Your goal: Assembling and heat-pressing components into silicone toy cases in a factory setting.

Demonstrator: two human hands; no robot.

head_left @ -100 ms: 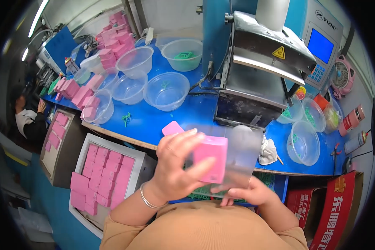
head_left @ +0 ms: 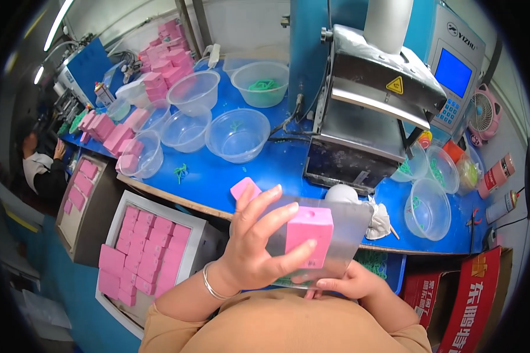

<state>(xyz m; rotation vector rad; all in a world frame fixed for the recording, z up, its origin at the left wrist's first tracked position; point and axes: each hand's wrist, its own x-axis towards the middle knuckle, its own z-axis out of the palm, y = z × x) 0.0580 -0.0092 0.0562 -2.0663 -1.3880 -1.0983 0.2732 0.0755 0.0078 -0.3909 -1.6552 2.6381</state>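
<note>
A small pink box [head_left: 308, 228] with a notch in its top end is in front of my chest. My left hand [head_left: 256, 247] is at its left side, thumb across its face and index fingertip by its top edge; the other fingers are spread. Behind and around the box is a clear, greyish plastic sheet [head_left: 347, 226]. My right hand [head_left: 356, 281] pinches the sheet's lower edge, with the thumb on top and fingertips partly hidden. Just beyond my left fingers, another pink box [head_left: 245, 187] rests on the blue table [head_left: 212, 185].
Clear bowls [head_left: 237, 136] and stacked pink boxes [head_left: 169, 59] fill the back left. A press machine [head_left: 359, 117] stands ahead. At my left is a carton [head_left: 123, 217] of pink boxes; a red carton [head_left: 471, 294] is at right. Another person [head_left: 38, 162] sits far left.
Both hands, the pink box and the clear sheet have shifted slightly down and right in the picture. The box's notched top end shows more now.
</note>
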